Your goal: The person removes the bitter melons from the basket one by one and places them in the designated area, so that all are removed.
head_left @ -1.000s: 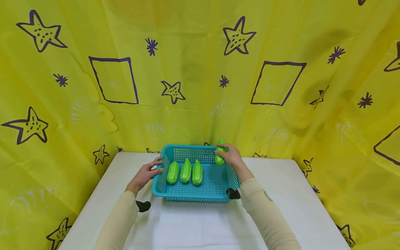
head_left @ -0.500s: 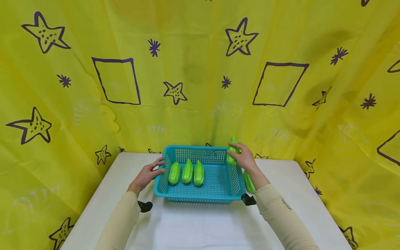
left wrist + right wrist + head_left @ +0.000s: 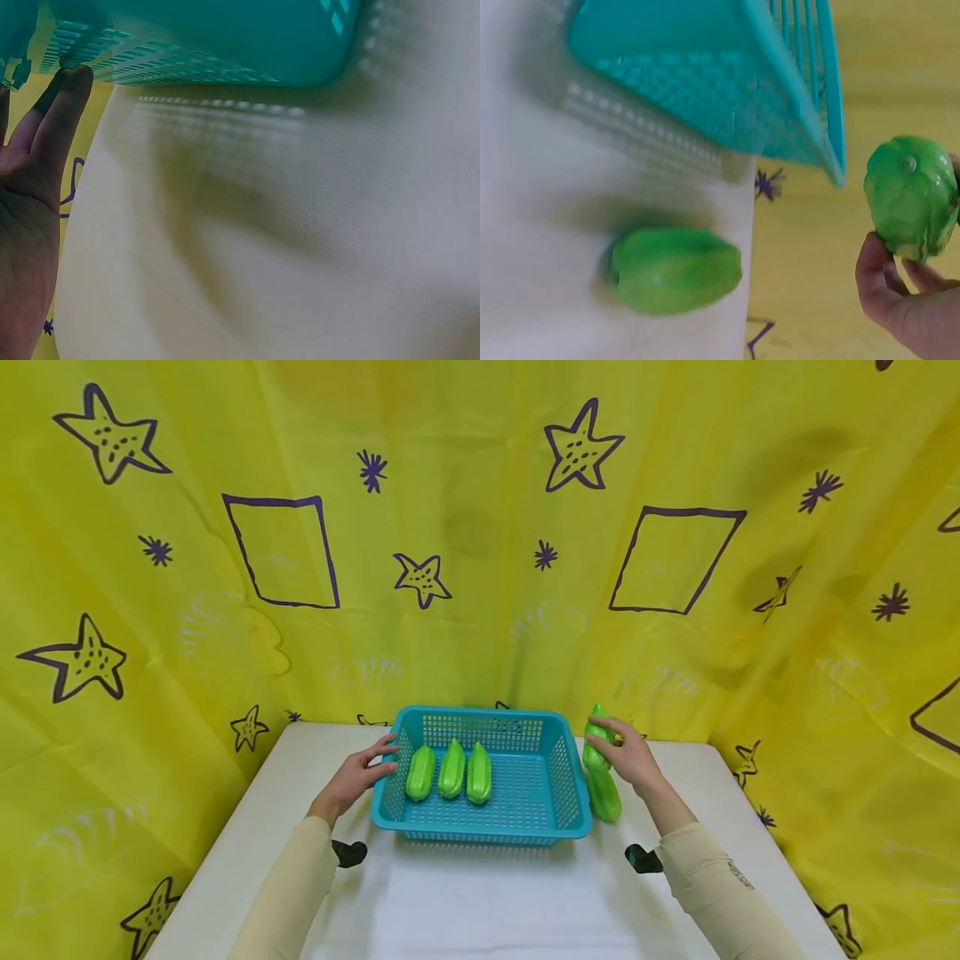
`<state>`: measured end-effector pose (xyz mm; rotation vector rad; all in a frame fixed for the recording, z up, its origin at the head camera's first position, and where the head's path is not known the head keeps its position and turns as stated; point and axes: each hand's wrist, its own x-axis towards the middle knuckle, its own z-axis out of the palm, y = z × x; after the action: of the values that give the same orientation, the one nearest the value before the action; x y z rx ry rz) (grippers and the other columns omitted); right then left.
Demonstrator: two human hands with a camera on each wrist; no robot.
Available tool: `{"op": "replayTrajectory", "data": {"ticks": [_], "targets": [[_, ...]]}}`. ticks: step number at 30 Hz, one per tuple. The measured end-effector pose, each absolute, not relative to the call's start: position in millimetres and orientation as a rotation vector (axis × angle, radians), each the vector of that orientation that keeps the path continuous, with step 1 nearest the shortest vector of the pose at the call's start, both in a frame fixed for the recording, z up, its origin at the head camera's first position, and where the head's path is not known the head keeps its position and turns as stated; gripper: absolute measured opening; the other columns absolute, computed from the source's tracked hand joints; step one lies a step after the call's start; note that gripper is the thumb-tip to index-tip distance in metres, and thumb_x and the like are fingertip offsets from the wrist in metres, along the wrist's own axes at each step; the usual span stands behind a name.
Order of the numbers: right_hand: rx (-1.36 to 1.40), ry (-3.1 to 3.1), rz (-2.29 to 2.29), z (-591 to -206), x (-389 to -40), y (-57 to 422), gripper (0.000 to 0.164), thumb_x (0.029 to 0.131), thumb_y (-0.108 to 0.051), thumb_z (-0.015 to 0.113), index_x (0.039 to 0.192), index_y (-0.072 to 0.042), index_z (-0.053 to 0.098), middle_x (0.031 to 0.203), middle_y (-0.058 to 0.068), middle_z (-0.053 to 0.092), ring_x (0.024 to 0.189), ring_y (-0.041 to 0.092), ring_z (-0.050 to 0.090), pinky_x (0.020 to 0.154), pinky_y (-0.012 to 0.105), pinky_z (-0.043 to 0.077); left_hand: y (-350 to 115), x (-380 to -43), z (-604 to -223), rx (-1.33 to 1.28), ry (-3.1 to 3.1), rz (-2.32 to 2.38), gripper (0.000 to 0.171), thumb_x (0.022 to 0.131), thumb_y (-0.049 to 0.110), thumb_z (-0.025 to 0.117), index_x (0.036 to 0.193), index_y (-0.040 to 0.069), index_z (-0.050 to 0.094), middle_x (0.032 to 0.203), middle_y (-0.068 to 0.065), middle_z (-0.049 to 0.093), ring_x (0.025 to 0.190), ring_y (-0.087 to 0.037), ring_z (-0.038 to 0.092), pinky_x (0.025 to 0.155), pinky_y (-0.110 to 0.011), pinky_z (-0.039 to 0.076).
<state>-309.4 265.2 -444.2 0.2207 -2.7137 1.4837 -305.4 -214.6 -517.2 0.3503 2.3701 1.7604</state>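
Observation:
My right hand [image 3: 636, 762] pinches a green ribbed gourd [image 3: 911, 191] between thumb and fingers, raised beside the basket's right side. Below it a second green gourd [image 3: 676, 271] lies on the table, close along the basket's outer right wall. The shallow turquoise basket [image 3: 480, 712] has holed walls. In its left half, three similar gourds [image 3: 452, 770] lie side by side, stems away from me. My left hand [image 3: 352, 781] rests at the basket's left rim with fingers extended; in the left wrist view straight fingers [image 3: 64, 112] touch the perforated wall.
The basket stands on a white table [image 3: 480, 902] near its back edge. A yellow curtain [image 3: 480, 635] with drawn stars and frames hangs behind and at both sides. A dark strap piece [image 3: 348, 853] shows at the left wrist, and another dark piece [image 3: 643, 858] at the right.
My right hand has carried its gourd rightward from over the basket's right part, past the rim, to outside it. The gourd on the table is uncovered. The left hand stays at the rim.

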Motion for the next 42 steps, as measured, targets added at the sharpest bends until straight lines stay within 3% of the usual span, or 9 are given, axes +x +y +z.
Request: {"op": "replayTrajectory", "data": {"ticks": [4, 11, 15, 21, 30, 42], "targets": [[0.23, -2.707, 1.533, -448.0, -306.8, 281.4, 0.054, 0.099, -0.03, 0.059, 0.144, -0.003, 0.046, 0.151, 0.027, 0.032, 0.131, 0.05, 0.038, 0.097, 0.054, 0.046, -215.3, -305.3, -518.3, 0.347, 2.375, 1.758, 0.053, 0.098, 0.029, 0.061, 0.143, 0.004, 0.048, 0.162, 0.0, 0.021, 0.146, -0.035, 0.019, 0.108, -0.058, 0.034], [0.21, -2.694, 1.588, -457.3, -305.7, 304.7, 0.057, 0.098, -0.03, 0.062, 0.144, -0.002, 0.045, 0.149, 0.029, 0.033, 0.123, 0.052, 0.046, 0.084, 0.035, 0.052, -214.9, -306.5, -518.8, 0.346, 2.372, 1.767, 0.053, 0.098, 0.027, 0.061, 0.143, 0.002, 0.048, 0.162, 0.0, 0.021, 0.147, -0.035, 0.019, 0.108, -0.058, 0.034], [0.216, -2.713, 1.565, -461.9, -305.6, 319.8, 0.057, 0.098, -0.03, 0.061, 0.145, -0.002, 0.046, 0.15, 0.029, 0.031, 0.124, 0.054, 0.044, 0.09, 0.045, 0.05, -215.0, -306.7, -518.3, 0.34, 2.379, 1.757, 0.054, 0.098, 0.028, 0.061, 0.143, 0.003, 0.048, 0.162, 0.0, 0.021, 0.147, -0.035, 0.019, 0.108, -0.057, 0.034], [0.168, -2.783, 1.578, -475.1, -302.7, 340.7, 0.062, 0.098, -0.036, 0.06, 0.148, -0.004, 0.042, 0.155, 0.029, 0.022, 0.132, 0.055, 0.032, 0.102, 0.063, 0.037, -214.4, -306.1, -516.1, 0.341, 2.39, 1.739, 0.052, 0.098, 0.028, 0.061, 0.143, 0.004, 0.049, 0.162, 0.0, 0.021, 0.147, -0.035, 0.018, 0.107, -0.057, 0.036], [0.091, -2.899, 1.499, -500.5, -297.5, 354.1, 0.06, 0.098, -0.033, 0.06, 0.146, -0.001, 0.042, 0.154, 0.032, 0.021, 0.133, 0.055, 0.029, 0.105, 0.065, 0.032, -214.4, -305.7, -517.4, 0.344, 2.399, 1.726, 0.051, 0.098, 0.027, 0.06, 0.143, 0.004, 0.049, 0.162, 0.0, 0.022, 0.146, -0.035, 0.02, 0.107, -0.056, 0.036], [0.127, -2.941, 1.484, -514.2, -300.5, 352.2, 0.055, 0.098, -0.028, 0.061, 0.142, 0.002, 0.047, 0.151, 0.034, 0.027, 0.131, 0.055, 0.032, 0.104, 0.064, 0.034, -214.7, -308.2, -520.1, 0.342, 2.408, 1.736, 0.05, 0.098, 0.026, 0.061, 0.143, 0.006, 0.05, 0.161, 0.001, 0.023, 0.145, -0.036, 0.023, 0.106, -0.057, 0.037]]}}
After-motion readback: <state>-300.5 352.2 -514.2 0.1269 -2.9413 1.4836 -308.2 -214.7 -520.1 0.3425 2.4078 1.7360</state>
